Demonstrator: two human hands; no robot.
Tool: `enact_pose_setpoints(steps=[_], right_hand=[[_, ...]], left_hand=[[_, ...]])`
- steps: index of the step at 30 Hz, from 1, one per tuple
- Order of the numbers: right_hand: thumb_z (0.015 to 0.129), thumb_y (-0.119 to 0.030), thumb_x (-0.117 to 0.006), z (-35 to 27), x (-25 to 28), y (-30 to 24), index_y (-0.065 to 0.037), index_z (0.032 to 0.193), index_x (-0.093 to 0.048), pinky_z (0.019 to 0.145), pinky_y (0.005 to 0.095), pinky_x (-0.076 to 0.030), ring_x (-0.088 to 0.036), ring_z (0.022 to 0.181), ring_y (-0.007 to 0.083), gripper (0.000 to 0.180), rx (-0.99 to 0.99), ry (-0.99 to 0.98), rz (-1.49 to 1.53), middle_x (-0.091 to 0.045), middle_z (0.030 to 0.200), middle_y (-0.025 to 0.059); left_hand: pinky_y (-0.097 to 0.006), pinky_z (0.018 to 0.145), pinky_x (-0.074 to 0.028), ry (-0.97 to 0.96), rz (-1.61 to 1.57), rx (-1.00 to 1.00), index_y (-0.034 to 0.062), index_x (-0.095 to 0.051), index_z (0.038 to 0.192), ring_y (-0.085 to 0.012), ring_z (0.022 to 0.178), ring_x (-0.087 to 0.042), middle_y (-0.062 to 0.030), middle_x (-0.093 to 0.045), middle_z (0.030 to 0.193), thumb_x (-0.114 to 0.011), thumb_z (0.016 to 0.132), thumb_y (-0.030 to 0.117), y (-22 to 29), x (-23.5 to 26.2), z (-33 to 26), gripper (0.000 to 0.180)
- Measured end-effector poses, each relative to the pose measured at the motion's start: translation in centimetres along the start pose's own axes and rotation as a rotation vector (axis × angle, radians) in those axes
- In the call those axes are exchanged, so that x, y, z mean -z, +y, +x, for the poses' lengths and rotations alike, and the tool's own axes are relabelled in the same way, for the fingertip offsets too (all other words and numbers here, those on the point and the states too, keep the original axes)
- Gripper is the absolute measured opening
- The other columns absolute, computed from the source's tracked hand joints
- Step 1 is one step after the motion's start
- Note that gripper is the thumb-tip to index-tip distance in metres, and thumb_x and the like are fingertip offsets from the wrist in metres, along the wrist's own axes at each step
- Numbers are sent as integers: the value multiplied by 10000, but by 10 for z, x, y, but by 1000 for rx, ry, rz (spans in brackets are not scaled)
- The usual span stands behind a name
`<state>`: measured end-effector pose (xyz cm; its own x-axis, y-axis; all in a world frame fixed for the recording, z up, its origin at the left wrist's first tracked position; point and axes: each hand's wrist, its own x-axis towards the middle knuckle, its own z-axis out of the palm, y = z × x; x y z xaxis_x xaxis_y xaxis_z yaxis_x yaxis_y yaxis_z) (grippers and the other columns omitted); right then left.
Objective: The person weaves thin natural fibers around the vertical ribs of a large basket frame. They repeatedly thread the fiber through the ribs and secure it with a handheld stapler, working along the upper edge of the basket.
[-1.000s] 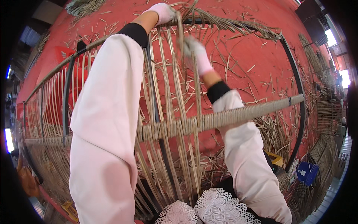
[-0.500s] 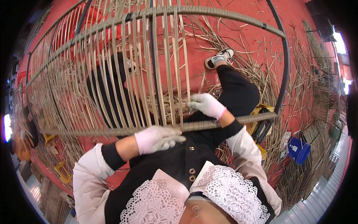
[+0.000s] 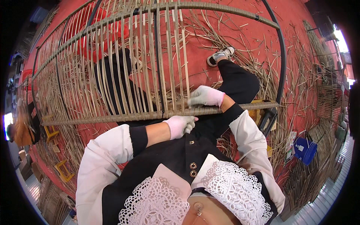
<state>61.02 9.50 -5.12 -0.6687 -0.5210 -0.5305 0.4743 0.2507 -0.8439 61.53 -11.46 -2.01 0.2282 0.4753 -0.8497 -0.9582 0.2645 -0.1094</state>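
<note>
Since a half second back the view sits closer and both hands have shifted slightly right along the wrapped lower rail [image 3: 112,118] of the wicker frame [image 3: 123,56]. Left hand [image 3: 180,126], white-gloved, is curled closed just under the rail, fingers pinched as if on a thin strand, though the strand itself is too fine to make out. Right hand [image 3: 206,96] lies on top of the rail with fingers loosely curled over it, pressing where the upright reeds [image 3: 168,67] meet it. Frame stands across the lap, over the black-trousered legs [image 3: 236,80].

To do this well, probably keep the top hand pinning the rail while the lower one pulls snug and close to the last wrap.

Room: bare rail to the right up to the black metal hoop [image 3: 282,63]; loose reed scraps [image 3: 300,75] litter the red floor [image 3: 225,33]; blue tub [image 3: 305,150] well apart at right
</note>
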Motion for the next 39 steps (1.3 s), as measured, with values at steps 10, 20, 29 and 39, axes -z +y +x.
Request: enact_pose_setpoints(steps=[10, 20, 29, 39], right_hand=[[935, -186, -681, -12, 6, -38, -10, 951, -709, 676, 257, -514, -614, 751, 75, 179, 2, 68, 33, -672, 790, 3], [929, -323, -625, 92, 231, -183, -40, 1000, -691, 760, 394, -519, -659, 821, 339, 299, 501, 797, -894, -695, 896, 146], [941, -266, -542, 98, 226, -211, -78, 994, -711, 811, 432, -528, -661, 894, 358, 258, 37, 753, -894, -693, 946, 159], [946, -227, -549, 106, 159, -121, -12, 1029, -634, 802, 445, -485, -617, 892, 371, 245, 180, 871, -35, -645, 895, 190]], left_hand=[[-280, 511, -457, 135, 1360, -1206, 86, -677, 983, -112, 522, -547, -22, -601, 655, -482, 1028, 372, 193, -71, -122, 349], [-478, 773, -503, 1040, 1521, -1710, 120, -645, 1082, -379, 878, -642, -179, -671, 895, -568, 958, 337, 338, -38, -76, 261], [-405, 984, -443, 892, 1698, -2057, 116, -751, 959, -257, 1102, -568, -16, -682, 1045, -780, 745, 284, 336, -70, -72, 273], [-395, 871, -512, 520, 1627, -1344, 62, -685, 1159, -317, 1039, -651, -162, -703, 987, -694, 842, 342, 356, -78, -92, 423]])
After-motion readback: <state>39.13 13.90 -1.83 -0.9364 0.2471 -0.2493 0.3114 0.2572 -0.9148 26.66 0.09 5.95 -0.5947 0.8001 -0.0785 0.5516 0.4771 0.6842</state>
